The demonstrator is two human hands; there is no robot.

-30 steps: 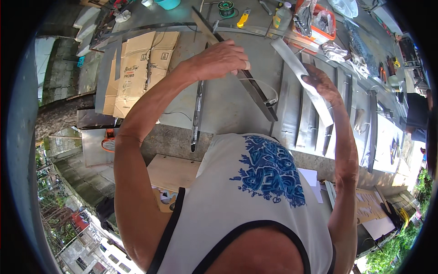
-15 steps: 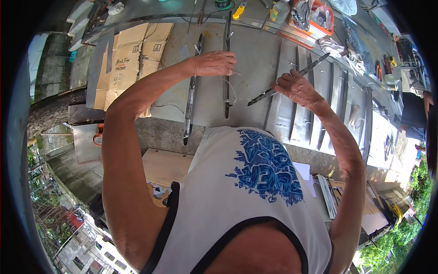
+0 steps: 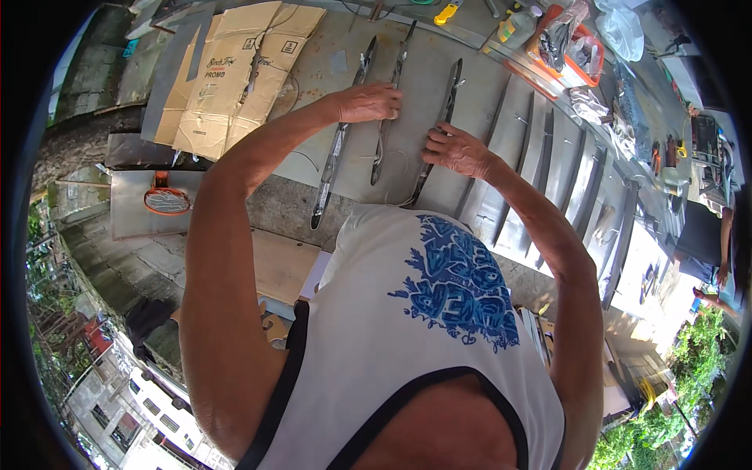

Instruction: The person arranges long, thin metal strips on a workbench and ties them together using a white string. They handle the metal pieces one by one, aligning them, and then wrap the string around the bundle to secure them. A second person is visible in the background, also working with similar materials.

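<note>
My right hand point(image 3: 458, 150) is closed around a long, narrow dark strip point(image 3: 452, 98), its far end pointing away from me. My left hand point(image 3: 368, 103) has its fingers curled down onto a second dark strip point(image 3: 379, 153), whose ends show beyond and below the fingers. A thin pale strand loops near that strip's lower part. Left of it, under my left wrist, a third strip point(image 3: 329, 172) with a shiny surface lies lengthwise and overhangs the near edge of the grey metal tabletop point(image 3: 313, 74).
Flattened cardboard point(image 3: 235, 86) lies at the left. Several more dark strips point(image 3: 540, 157) lie side by side on the right. An orange container point(image 3: 587, 70) with plastic bags, a bottle point(image 3: 518, 25) and a yellow tool point(image 3: 447, 12) stand farther back. Another person point(image 3: 701, 235) is at the far right.
My right hand has moved left with its strip, which has turned from slanting to nearly lengthwise beside the middle one. My left hand stays at the middle strip. The whole view has shifted.
</note>
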